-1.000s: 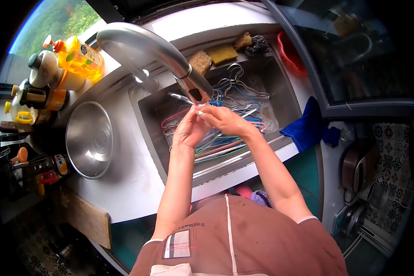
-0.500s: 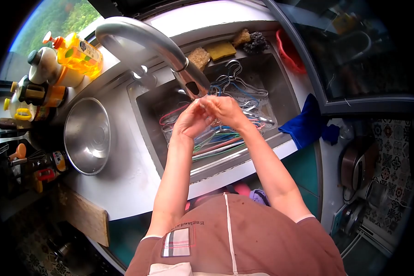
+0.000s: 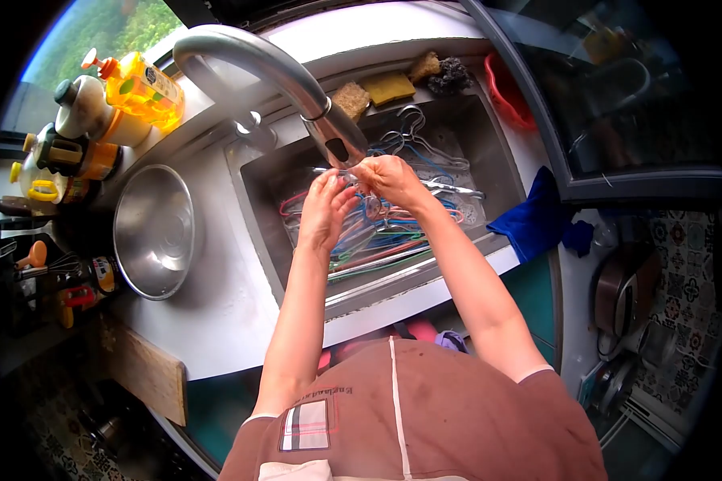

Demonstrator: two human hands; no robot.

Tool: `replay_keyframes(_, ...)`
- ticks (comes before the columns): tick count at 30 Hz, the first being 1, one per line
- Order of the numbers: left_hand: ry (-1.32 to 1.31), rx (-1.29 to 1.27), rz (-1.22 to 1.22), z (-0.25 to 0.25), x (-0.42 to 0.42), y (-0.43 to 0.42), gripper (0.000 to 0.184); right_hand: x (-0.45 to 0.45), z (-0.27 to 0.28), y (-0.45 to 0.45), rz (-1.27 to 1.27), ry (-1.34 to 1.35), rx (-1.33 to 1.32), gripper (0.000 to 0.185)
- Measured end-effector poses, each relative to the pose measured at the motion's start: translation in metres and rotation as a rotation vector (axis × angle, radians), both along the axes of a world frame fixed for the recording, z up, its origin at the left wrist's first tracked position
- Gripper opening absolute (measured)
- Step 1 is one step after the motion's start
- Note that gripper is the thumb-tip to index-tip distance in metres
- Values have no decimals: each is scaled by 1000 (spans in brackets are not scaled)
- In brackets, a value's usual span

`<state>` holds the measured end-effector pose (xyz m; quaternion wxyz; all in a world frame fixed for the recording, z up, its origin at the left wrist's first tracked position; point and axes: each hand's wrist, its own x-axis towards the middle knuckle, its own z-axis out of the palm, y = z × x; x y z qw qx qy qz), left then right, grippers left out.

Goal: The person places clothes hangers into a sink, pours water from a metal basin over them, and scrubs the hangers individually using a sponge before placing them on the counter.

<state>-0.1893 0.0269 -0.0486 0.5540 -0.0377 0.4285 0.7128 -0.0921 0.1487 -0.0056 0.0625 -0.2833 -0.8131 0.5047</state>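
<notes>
Fingertips that meet in the frame half a second back now stand apart: the left hand sits a little further left, and a gap shows between it and the right. Leftmost of what matters, the bowl rests on the counter [image 3: 225, 321], its hollow side [image 3: 148, 216] facing up, well away from both hands. Next comes the sink [image 3: 258, 200], with the left hand [image 3: 322, 212] over its left part, palm turned inward, fingers loosely curled and spread — nothing plainly in its grasp. Just right of it, the tap [image 3: 337, 132] slants down so that its mouth ends by the fingers of the right hand [image 3: 389, 178]. Those fingers are drawn together as in a pinch; something clear glints between the hands, but whether it is water or a thing held I cannot tell. Hangers [image 3: 397, 238] lie in the sink under both hands, spreading toward the body and away from it; the nearer ones run crosswise, rising slightly to the right, roughly along the sink's near edge. One pale hanger [image 3: 461, 191] sticks out right of the right wrist — closer to that hand than to the left. Furthest right, a blue cloth [image 3: 533, 216] drapes at the sink's corner, apart from the hands.
</notes>
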Motion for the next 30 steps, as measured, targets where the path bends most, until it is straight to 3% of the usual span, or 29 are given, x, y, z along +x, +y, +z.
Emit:
replay_keyframes(3, 311, 9, -181, 11, -2, -1, 26, -6, 7, 1, 49, -101, 67, 36)
replay_keyframes(6, 424, 11, -221, 6, -9, 3, 32, -7, 0, -2, 64, 11, -3, 28)
replay_keyframes(7, 429, -10, -186, -4, -9, 4, 36, -6, -6, -5, 25, 159, -276, 19)
replay_keyframes(11, 153, -48, -102, -4, -11, 15, 36, -1, -5, -6, 32, 158, -357, 14)
replay_keyframes(14, -8, -57, -48, -9, -20, 15, 37, 9, -14, -5, -23, 337, -501, 15)
replay_keyframes(15, -63, -40, -46, -8, -23, 13, 34, 10, -27, -3, -44, 357, -388, 18)
replay_keyframes(18, -355, 62, -88, -21, -40, 10, 25, 19, -49, -2, -35, 268, 421, 25)
replay_keyframes(22, -537, 156, -67, -34, -44, 11, 21, 31, -61, -4, 38, 90, 684, 29)
replay_keyframes(26, -519, 143, -38, -44, -53, 13, 26, 28, -63, -2, -35, 130, 482, 22)
replay_keyframes(27, -514, 167, 74, -45, -52, 15, 30, 26, -61, -5, -98, 126, 470, 17)
replay_keyframes(30, -125, -22, 143, -30, -43, 10, 28, 27, -44, -7, -221, -118, 265, 28)
